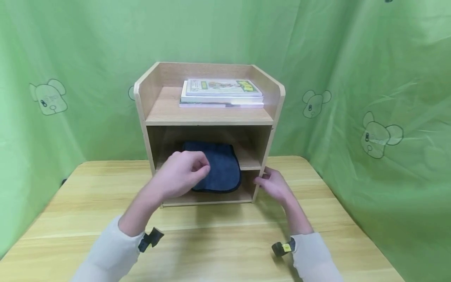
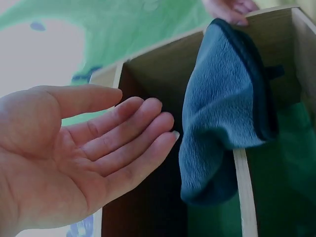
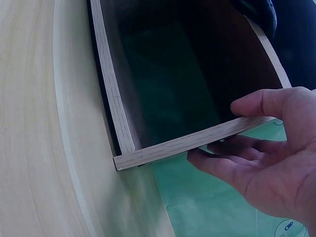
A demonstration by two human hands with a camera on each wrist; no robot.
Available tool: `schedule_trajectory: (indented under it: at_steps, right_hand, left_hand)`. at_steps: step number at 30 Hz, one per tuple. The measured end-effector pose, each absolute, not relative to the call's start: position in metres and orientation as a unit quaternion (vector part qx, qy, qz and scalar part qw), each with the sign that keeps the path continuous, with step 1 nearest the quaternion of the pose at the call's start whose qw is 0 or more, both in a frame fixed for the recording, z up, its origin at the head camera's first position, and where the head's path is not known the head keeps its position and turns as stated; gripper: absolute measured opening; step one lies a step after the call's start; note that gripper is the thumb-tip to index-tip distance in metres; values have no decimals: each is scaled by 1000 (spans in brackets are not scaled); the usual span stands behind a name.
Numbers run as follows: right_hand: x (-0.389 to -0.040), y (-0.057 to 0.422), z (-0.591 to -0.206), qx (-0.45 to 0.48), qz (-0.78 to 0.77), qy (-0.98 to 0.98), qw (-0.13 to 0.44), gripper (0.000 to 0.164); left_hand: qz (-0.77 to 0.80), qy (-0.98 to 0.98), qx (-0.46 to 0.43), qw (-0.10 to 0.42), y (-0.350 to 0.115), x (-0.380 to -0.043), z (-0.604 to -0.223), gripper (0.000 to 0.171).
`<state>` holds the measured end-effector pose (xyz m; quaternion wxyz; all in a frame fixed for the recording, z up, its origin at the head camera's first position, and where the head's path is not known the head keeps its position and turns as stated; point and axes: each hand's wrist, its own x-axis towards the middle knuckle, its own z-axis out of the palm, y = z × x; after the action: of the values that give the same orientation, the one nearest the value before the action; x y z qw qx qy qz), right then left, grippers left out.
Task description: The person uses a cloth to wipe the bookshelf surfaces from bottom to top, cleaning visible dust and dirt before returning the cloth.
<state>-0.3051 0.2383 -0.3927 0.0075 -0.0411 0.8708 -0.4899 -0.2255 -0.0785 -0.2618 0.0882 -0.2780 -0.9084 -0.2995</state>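
A small wooden shelf unit [image 1: 209,123] stands on the table. A dark blue plush cloth [image 1: 222,172] with a dark edging drapes over the front edge of its middle board and hangs into the lower compartment. My left hand [image 1: 181,172] is in front of the cloth in the head view; in the left wrist view its loosely bent fingers hold nothing, with a gap to the cloth [image 2: 217,98]. My right hand [image 1: 276,186] grips the unit's right side panel [image 3: 192,140] low down, thumb inside and fingers outside.
Several books [image 1: 222,94] lie stacked on the unit's top shelf, between raised sides. The wooden table [image 1: 218,246] extends in front and to both sides. Green curtains [image 1: 225,31] with bear-face drawings hang behind and at the sides. Each wrist wears a small black camera.
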Motion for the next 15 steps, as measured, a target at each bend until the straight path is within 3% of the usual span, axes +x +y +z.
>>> schedule_trajectory:
  at_steps: [5, 15]
  right_hand:
    - [-305, 239, -395, -37, -471, 881, 4, 61]
    - [-305, 239, -394, -41, -466, 884, -3, 58]
  left_hand:
    - [-258, -918, -285, 100, -57, -225, -260, 15]
    - [-175, -938, -277, 113, -25, -237, -271, 50]
